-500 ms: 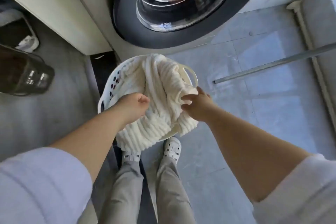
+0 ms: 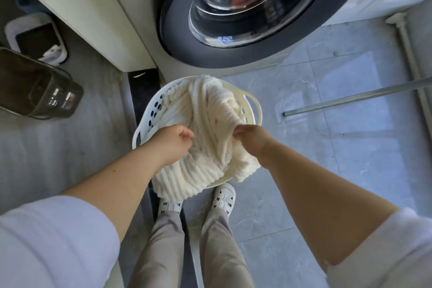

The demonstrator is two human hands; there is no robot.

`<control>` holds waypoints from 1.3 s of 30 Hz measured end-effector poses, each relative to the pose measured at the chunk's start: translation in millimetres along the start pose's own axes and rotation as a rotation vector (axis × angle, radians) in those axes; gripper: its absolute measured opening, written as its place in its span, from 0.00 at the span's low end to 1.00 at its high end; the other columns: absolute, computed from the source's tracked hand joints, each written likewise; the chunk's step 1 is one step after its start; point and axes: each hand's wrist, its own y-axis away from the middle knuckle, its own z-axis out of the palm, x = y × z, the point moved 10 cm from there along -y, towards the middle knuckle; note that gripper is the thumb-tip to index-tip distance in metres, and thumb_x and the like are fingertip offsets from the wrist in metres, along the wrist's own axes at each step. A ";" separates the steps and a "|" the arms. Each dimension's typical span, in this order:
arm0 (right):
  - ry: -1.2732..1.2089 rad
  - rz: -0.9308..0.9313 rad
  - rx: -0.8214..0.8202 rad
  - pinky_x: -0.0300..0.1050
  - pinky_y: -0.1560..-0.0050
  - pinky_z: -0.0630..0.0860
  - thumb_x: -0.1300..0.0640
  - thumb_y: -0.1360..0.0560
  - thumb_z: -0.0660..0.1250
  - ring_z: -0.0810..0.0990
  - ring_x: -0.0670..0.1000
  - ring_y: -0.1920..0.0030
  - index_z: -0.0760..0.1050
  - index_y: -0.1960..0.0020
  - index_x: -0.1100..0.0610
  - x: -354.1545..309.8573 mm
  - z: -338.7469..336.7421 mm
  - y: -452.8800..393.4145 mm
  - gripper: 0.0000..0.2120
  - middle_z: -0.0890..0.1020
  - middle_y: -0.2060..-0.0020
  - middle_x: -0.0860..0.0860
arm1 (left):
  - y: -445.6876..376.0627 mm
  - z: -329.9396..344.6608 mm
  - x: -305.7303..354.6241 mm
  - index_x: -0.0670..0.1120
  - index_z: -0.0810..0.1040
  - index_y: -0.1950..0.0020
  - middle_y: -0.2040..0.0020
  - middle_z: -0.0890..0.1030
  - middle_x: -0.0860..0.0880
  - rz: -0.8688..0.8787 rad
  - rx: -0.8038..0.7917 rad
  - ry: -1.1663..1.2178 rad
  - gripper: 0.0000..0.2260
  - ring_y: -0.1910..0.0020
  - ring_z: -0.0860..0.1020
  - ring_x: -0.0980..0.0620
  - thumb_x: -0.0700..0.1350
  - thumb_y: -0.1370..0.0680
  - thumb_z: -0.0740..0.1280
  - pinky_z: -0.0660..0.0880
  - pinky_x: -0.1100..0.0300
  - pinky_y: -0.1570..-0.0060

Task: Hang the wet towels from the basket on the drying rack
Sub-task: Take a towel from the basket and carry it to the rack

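Both hands, left hand and right hand, have fingers bunched into the towel, apparently to lift it from the basket.

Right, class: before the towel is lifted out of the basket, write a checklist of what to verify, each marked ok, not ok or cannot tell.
1. Left hand has a grip on the towel: ok.
2. Right hand has a grip on the towel: ok.
3. Towel free of the basket: not ok; it lies inside, spilling over the near rim.
4. More towels underneath: cannot tell.
5. Metal rod belongs to the drying rack: cannot tell.
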 end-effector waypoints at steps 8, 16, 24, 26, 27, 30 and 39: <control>-0.629 -0.171 -0.103 0.51 0.41 0.73 0.64 0.25 0.64 0.77 0.53 0.50 0.79 0.55 0.57 -66.4 -40.4 104.7 0.06 0.81 0.55 0.53 | 56.2 -1.9 66.2 0.50 0.52 0.24 0.29 0.66 0.49 0.155 -0.055 -0.186 0.43 0.31 0.66 0.47 0.56 0.31 0.72 0.64 0.55 0.34; -0.775 -0.440 -0.054 0.57 0.43 0.76 0.63 0.27 0.67 0.78 0.55 0.53 0.81 0.58 0.59 -141.6 -100.1 234.6 0.05 0.82 0.58 0.55 | 147.5 -54.4 151.2 0.47 0.75 0.38 0.42 0.79 0.43 0.404 0.127 -0.190 0.15 0.45 0.76 0.45 0.51 0.21 0.60 0.72 0.53 0.45; -0.781 -0.521 0.372 0.54 0.36 0.71 0.59 0.31 0.73 0.78 0.53 0.42 0.79 0.43 0.50 -137.6 -149.7 345.5 0.17 0.81 0.46 0.50 | 268.7 -123.4 245.9 0.54 0.77 0.40 0.39 0.79 0.49 0.811 0.072 0.235 0.13 0.39 0.75 0.49 0.48 0.24 0.63 0.70 0.48 0.35; -0.688 -0.529 0.424 0.50 0.37 0.71 0.56 0.36 0.76 0.76 0.52 0.38 0.72 0.33 0.45 -135.9 -146.4 373.1 0.32 0.76 0.38 0.49 | 308.2 -132.3 270.6 0.54 0.80 0.50 0.46 0.81 0.49 0.886 0.050 0.288 0.08 0.44 0.78 0.49 0.48 0.24 0.62 0.73 0.47 0.38; -0.608 -0.537 0.461 0.49 0.36 0.71 0.55 0.37 0.77 0.74 0.52 0.36 0.67 0.30 0.41 -135.6 -144.9 387.9 0.38 0.73 0.35 0.48 | 328.7 -135.4 281.1 0.54 0.81 0.54 0.50 0.82 0.49 0.909 0.053 0.311 0.08 0.47 0.79 0.48 0.50 0.25 0.62 0.74 0.46 0.41; -0.395 -0.575 0.546 0.49 0.34 0.69 0.58 0.35 0.78 0.67 0.49 0.31 0.51 0.26 0.35 -133.4 -137.1 424.2 0.50 0.67 0.30 0.47 | 387.5 -134.7 304.2 0.52 0.81 0.59 0.54 0.83 0.47 0.974 0.001 0.440 0.08 0.51 0.81 0.46 0.52 0.27 0.64 0.77 0.45 0.45; -0.523 -0.451 0.850 0.55 0.41 0.75 0.50 0.36 0.77 0.74 0.53 0.38 0.52 0.26 0.42 -11.4 -148.3 515.4 0.48 0.72 0.34 0.47 | 542.9 -39.6 331.8 0.41 0.76 0.36 0.38 0.77 0.37 1.098 -0.557 0.627 0.25 0.39 0.77 0.41 0.55 0.28 0.66 0.72 0.42 0.39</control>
